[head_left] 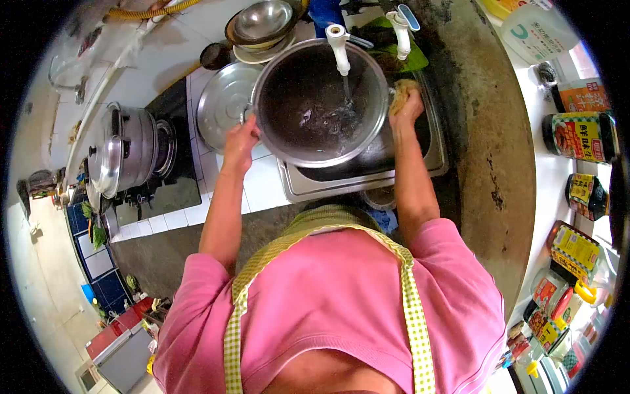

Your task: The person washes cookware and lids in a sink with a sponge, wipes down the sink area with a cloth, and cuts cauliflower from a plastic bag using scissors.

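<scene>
Since the sink (293, 188) would presumably catch spills, the large metal pot (320, 163) sits over it. The left hand (241, 139) clasps the pot's side handle (247, 112), seemingly for steadiness; the right hand (408, 109) grasps a tan scrubber (401, 94), apparently against the opposite side. Beyond, a white tap (338, 47) runs into the pot; stacked bowls (263, 21) stand farther back.

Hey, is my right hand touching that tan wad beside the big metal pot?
Touching. The head view shows the right hand gripping the tan wad, with no gap between them.
</scene>
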Demonstrator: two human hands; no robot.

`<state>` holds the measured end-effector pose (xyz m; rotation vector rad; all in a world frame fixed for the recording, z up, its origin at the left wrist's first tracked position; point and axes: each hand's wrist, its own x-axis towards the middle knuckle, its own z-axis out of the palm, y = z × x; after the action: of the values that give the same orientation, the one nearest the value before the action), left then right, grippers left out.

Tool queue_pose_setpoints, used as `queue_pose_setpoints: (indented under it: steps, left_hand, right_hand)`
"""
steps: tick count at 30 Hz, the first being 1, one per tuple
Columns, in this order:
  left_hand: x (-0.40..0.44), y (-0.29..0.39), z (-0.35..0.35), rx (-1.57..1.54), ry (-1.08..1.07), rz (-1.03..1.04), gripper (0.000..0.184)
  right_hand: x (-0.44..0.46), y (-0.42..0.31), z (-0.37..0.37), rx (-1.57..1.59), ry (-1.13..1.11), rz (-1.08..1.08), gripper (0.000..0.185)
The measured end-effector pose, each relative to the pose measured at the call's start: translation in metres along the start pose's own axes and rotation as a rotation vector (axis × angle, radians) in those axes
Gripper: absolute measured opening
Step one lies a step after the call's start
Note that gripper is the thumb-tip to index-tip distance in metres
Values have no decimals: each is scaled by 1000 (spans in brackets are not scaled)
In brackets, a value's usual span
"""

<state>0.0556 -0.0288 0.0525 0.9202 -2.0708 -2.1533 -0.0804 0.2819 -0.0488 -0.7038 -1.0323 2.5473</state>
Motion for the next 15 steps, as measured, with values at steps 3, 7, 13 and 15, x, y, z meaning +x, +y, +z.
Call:
queue_pose_setpoints:
  steps: [3,7,13,15]
  left_hand:
    - [12,-32,-1,-118,-27,-127,20]
    - [38,-74,29,-224,0,-353,23]
    - [94,-132,74,-384,-73,-500,22]
    - [99,-132,93,-359,-51,-603,19]
  right_hand:
    - [11,-21,11,-104,-21,-123,14]
    - [-2,-60,26,-250,-162,-328,12]
    - [-16,-87,21,-473,-222,-695,14]
    - [-11,-93,17,-591,-213,-848,14]
